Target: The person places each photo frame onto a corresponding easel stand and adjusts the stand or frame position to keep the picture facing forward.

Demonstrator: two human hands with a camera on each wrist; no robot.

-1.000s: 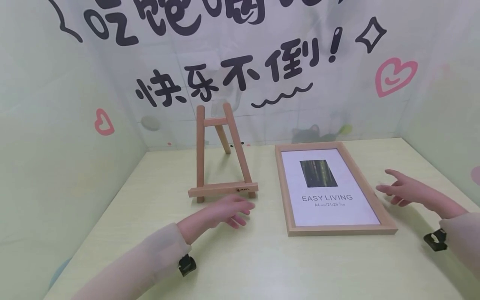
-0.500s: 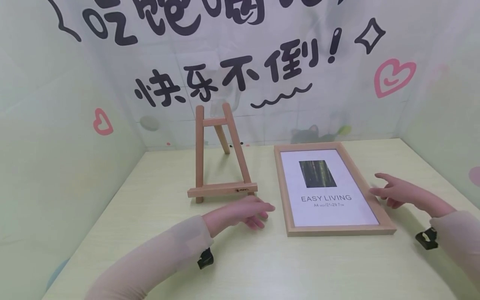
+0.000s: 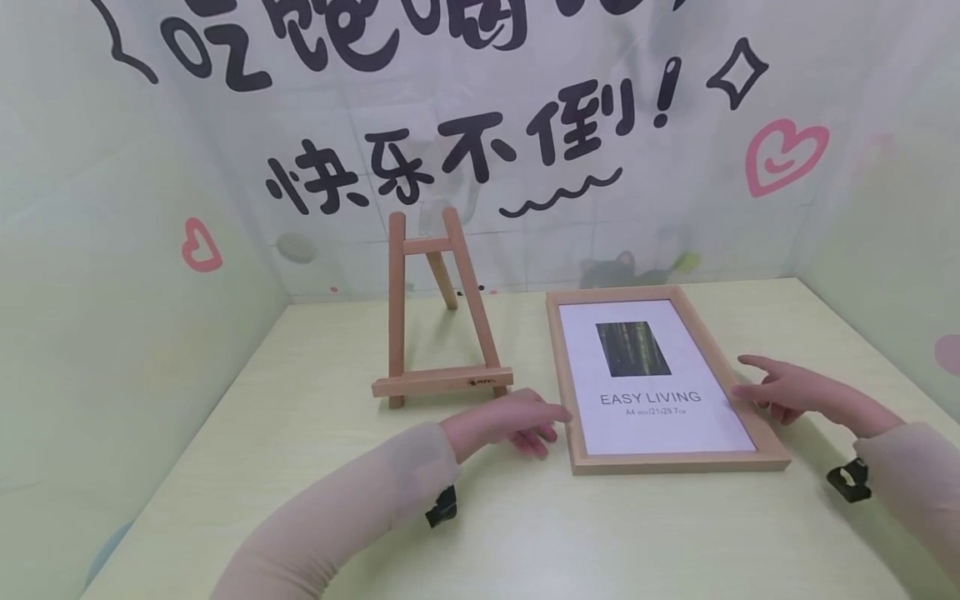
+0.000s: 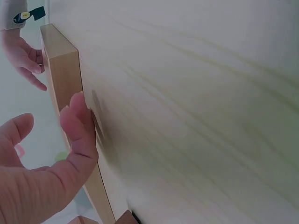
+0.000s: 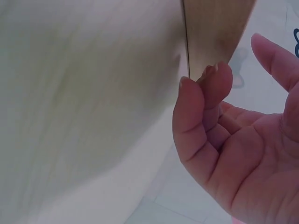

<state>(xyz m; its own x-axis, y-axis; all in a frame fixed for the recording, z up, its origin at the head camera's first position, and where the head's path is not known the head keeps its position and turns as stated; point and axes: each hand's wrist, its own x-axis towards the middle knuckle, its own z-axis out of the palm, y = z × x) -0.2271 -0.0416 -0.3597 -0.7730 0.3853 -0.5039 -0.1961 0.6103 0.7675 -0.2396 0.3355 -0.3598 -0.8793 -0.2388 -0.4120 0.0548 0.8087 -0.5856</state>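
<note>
The frame (image 3: 652, 387) lay face up, flat on the tabletop (image 3: 600, 533), so presumably needing no prop; the easel (image 3: 442, 381) stood left of the frame, braced by its rear leg (image 3: 442, 281); the left hand (image 3: 517, 418) was at the frame's left edge, the right hand (image 3: 798, 390) at its right, both relaxed, fairly wide, holding nothing; flanking it probably gave access to opposite sides; contact was unclear.

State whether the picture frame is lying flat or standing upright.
Lying flat: the wooden picture frame rests face up on the tabletop, its "EASY LIVING" insert showing, beside the upright wooden easel.
</note>
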